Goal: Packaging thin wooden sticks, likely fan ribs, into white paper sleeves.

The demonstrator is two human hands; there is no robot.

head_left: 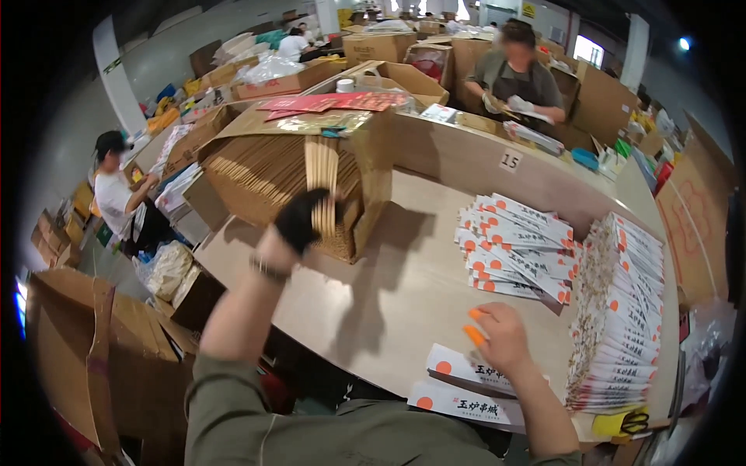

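My left hand (301, 221), in a black glove, is closed round a bundle of pale wooden chopsticks (321, 167) standing upright at the open side of a cardboard box (373, 175). Rows of the same sticks (264, 171) fill that box. My right hand (501, 334) wears orange covers on two fingertips, which are apart with nothing visible between them. It hovers over white paper sleeves (466, 402) with orange dots, lying at the table's near edge. Beyond it is a loose heap of sleeves (517, 245). A tall stack of sleeves (622, 326) stands to the right, with stick ends showing.
Red printed packets (334, 102) lie on the box. A low board (466, 151) edges the table (404, 303) at the back. Scissors (635, 422) and something yellow sit at the near right corner. Cartons (116, 357) stand at left. A person (519, 78) works across; others are farther off.
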